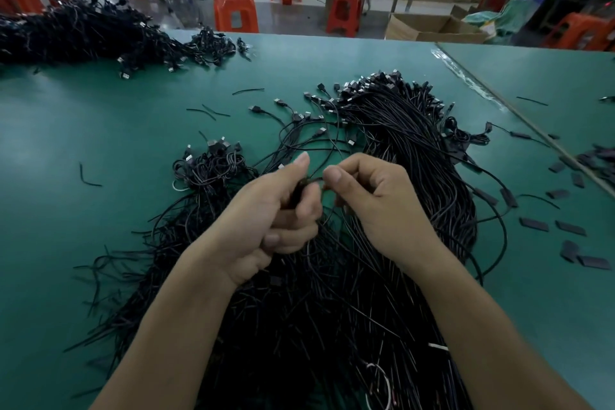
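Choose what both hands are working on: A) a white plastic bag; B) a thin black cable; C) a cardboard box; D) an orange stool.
B: the left hand and the right hand each pinch the thin black cable between them, above the pile of black cables on the green table.

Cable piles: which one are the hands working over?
The long central pile, under the left hand and right hand gripping a cable. The small coiled pile and far heap lie leftward, apart.
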### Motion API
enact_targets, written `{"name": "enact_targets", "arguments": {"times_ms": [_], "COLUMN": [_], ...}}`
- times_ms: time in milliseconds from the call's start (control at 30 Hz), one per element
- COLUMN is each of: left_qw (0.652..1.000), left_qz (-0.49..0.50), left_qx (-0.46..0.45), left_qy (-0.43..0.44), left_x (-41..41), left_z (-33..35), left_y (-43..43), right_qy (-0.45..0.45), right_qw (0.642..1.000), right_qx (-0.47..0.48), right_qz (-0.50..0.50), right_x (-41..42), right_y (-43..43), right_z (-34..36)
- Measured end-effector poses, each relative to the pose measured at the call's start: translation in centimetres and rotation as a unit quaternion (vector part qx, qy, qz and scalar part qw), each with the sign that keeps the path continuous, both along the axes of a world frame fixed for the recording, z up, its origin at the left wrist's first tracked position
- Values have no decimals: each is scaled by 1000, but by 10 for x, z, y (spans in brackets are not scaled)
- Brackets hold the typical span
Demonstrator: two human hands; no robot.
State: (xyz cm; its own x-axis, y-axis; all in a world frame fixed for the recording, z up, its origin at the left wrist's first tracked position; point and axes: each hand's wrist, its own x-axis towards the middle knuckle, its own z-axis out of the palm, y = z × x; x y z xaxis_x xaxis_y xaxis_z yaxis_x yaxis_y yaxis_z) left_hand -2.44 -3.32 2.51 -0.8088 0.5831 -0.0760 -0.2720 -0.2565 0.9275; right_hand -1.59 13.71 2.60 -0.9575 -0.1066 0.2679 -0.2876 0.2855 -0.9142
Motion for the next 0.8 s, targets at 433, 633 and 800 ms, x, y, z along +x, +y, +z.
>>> {"name": "enact_targets", "arguments": {"times_ms": [433, 633, 800], "left_qw": [886, 967, 1000], "left_qz": [253, 89, 1], "left_qx": [-248, -216, 3], "left_qy": [301, 103, -2], "left_x": [-6, 6, 3], "left_z": [-14, -1, 6], "left_y": [12, 14, -1], "right_qy": [26, 45, 44], "right_qw": [970, 995, 999], "right_qx": [234, 85, -5], "right_qz": [59, 40, 19], "right_x": [16, 9, 3], "right_y": [0, 13, 3], "right_z": [14, 18, 11]}}
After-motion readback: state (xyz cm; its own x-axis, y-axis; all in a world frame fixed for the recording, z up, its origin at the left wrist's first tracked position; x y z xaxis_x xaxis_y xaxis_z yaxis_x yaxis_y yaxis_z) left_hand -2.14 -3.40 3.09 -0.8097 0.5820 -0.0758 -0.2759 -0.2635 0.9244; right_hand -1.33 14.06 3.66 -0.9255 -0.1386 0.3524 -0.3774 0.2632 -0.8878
